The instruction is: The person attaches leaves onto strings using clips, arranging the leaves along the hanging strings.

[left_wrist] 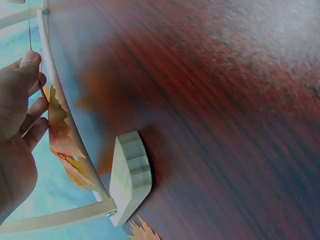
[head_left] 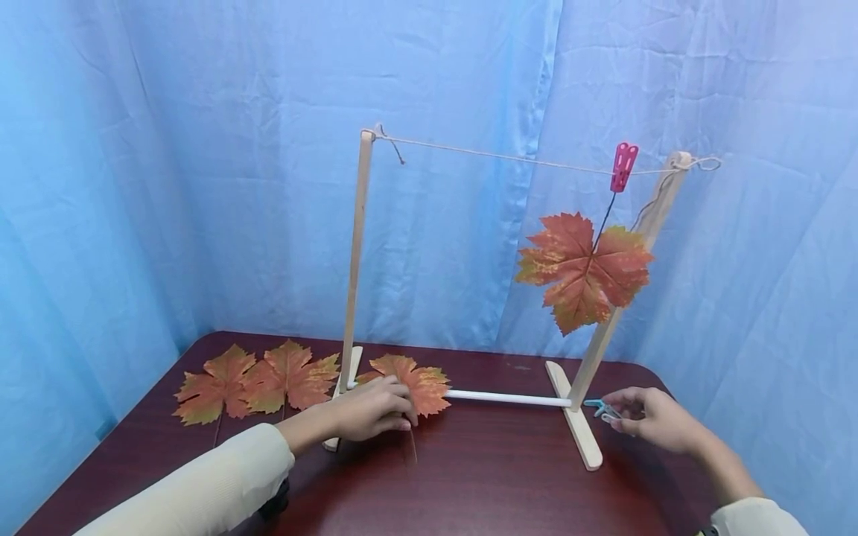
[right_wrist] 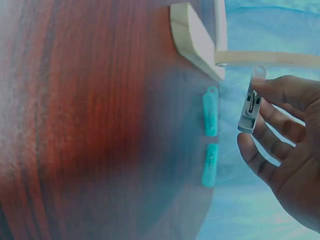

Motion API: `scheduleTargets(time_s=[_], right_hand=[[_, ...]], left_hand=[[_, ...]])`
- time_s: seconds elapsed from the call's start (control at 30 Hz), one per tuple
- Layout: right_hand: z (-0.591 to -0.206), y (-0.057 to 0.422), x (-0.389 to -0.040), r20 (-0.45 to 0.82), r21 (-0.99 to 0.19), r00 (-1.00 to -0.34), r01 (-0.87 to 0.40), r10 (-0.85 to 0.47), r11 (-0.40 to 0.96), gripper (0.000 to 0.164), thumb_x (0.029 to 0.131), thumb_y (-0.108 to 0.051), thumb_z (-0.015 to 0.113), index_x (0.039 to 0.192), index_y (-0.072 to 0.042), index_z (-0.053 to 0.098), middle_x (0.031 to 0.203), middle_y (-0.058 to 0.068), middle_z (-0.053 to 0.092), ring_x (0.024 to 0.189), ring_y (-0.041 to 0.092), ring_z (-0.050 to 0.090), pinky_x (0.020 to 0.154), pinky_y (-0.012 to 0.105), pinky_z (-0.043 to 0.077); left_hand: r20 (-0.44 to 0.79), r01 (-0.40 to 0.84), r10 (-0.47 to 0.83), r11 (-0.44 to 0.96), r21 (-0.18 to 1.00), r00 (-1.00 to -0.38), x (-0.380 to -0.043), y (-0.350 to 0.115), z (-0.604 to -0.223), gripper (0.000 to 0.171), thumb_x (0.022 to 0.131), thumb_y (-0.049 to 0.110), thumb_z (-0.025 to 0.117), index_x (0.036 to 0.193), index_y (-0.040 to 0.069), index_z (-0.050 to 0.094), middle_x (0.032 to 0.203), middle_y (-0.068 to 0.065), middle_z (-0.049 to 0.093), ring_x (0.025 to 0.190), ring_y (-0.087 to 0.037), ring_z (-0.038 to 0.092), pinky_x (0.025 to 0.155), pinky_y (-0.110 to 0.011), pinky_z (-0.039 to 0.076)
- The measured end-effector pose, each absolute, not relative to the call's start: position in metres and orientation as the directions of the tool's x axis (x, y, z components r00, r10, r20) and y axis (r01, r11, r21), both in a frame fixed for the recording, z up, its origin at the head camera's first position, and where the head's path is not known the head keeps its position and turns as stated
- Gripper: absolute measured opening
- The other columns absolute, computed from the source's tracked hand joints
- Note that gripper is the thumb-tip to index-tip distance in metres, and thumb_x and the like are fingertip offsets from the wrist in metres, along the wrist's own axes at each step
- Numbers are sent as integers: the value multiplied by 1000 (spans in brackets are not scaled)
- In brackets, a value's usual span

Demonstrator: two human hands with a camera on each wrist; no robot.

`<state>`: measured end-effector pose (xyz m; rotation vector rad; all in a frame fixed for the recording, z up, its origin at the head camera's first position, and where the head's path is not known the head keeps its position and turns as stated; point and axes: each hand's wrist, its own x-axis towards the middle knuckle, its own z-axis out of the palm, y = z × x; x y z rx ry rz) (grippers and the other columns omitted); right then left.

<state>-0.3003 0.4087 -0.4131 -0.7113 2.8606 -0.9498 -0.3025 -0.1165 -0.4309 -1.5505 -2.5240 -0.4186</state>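
My left hand (head_left: 377,411) pinches the thin stem (left_wrist: 30,30) of an orange-red artificial maple leaf (head_left: 424,381), near the white bottom bar of the wooden stand. My right hand (head_left: 660,420), at the stand's right foot, holds a grey clothespin (right_wrist: 250,107) between thumb and fingers. Two teal clothespins (right_wrist: 210,112) lie on the table beside that hand. A pink clothespin (head_left: 623,167) on the string (head_left: 496,155) grips the stem of another maple leaf (head_left: 579,272), which hangs before the right post.
Two more maple leaves (head_left: 217,387) lie overlapping on the dark red table (head_left: 482,476) at the left. The stand has a left post (head_left: 358,253), a right post (head_left: 596,350) and a white bar (head_left: 509,398). Blue curtains (head_left: 429,67) surround the table.
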Motion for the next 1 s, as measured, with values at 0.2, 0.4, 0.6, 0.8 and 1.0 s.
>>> scheduleTargets(time_s=[0.2, 0.4, 0.6, 0.8, 1.0], right_hand=[[-402, 402, -293, 96, -593, -865, -447, -493, 670, 32, 94, -8, 73, 122, 8, 66, 90, 0, 70, 77, 5, 61, 61, 25, 52], [-391, 391, -288, 139, -541, -842, -505, -522, 672, 30, 92, -9, 75, 120, 2, 69, 88, -5, 65, 75, 5, 58, 61, 26, 50], [-381, 376, -284, 149, -528, -814, -545, -562, 651, 30, 92, -10, 76, 120, -2, 70, 85, -8, 66, 72, 5, 59, 60, 26, 50], [-374, 360, -281, 220, -452, -778, -615, -588, 646, 28, 90, -7, 78, 117, -8, 73, 84, -13, 63, 73, 2, 57, 61, 25, 49], [-366, 343, -280, 230, -428, -762, -638, -605, 641, 28, 91, -10, 77, 119, -10, 72, 89, -14, 66, 80, 3, 62, 68, 26, 52]], left_hand=[[267, 867, 829, 435, 243, -491, -302, -114, -426, 15, 104, 24, 63, 106, 17, 77, 104, 9, 65, 96, -9, 52, 87, -27, 44], [245, 842, 816, 449, 301, -523, -303, -112, -421, 18, 106, 25, 60, 109, 17, 76, 106, 10, 64, 98, -10, 53, 88, -28, 45], [268, 828, 797, 450, 333, -541, -304, -110, -417, 20, 107, 25, 58, 110, 15, 75, 109, 8, 65, 102, -11, 55, 92, -31, 46], [286, 805, 773, 445, 391, -566, -309, -108, -415, 21, 108, 26, 57, 113, 15, 74, 112, 9, 65, 110, -12, 57, 99, -36, 45], [376, 835, 760, 391, 388, -531, -313, -102, -410, 14, 105, 19, 61, 108, 13, 74, 106, 7, 67, 100, -8, 61, 109, -41, 40]])
